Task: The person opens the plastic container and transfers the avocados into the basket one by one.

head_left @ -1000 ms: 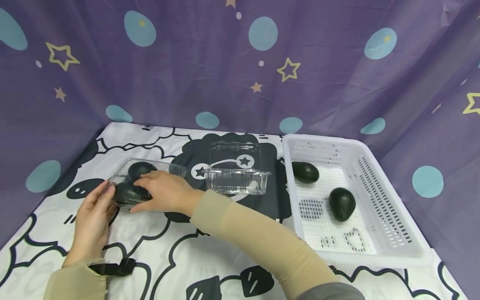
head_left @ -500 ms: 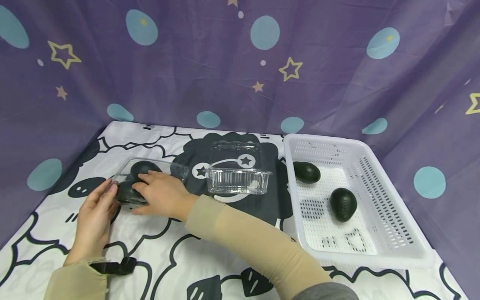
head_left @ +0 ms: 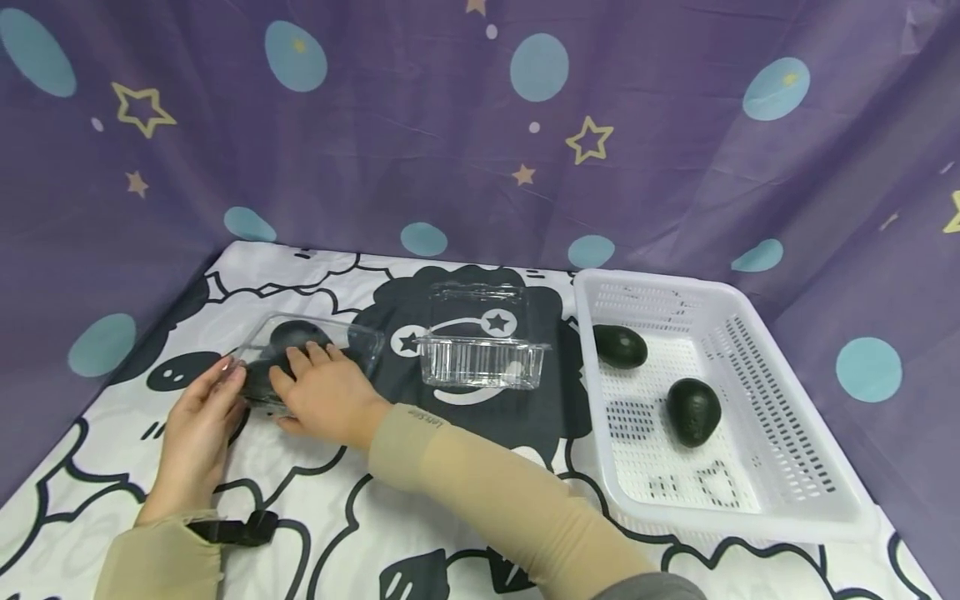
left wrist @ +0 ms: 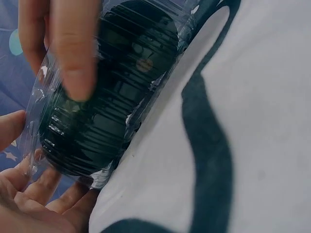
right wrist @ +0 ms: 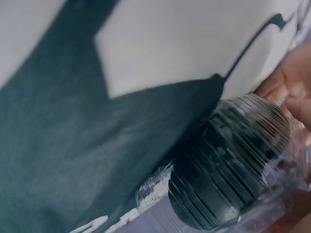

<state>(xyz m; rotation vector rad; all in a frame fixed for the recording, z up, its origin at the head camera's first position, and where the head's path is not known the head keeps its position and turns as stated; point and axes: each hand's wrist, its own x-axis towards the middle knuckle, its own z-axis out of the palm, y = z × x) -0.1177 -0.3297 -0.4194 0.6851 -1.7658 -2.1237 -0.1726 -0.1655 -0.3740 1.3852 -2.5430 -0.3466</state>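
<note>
A clear plastic container (head_left: 262, 329) at the left of the table holds two dark green avocados, one behind the other. My left hand (head_left: 201, 425) grips its left side, the thumb at the rim and the other fingers lower down. Spread over the near avocado (head_left: 258, 381) are the fingers of my right hand (head_left: 326, 396), reaching toward the far avocado (head_left: 296, 337). In the left wrist view, the near avocado (left wrist: 112, 126) shows through the ribbed wall, a right-hand digit hanging in front. The right wrist view shows an avocado (right wrist: 209, 179) behind the same plastic.
Another clear container (head_left: 482, 362), lid raised, stands at mid-table. To the right is a white perforated basket (head_left: 795, 508) with two more avocados, one (head_left: 620, 347) against its left wall and one (head_left: 693, 412) nearer its middle. A purple curtain (head_left: 450, 167) hangs behind the table.
My right hand has slid over the near avocado, its fingers spreading flatter across it. The left hand keeps its grip on the container. The whole head view has shifted slightly.
</note>
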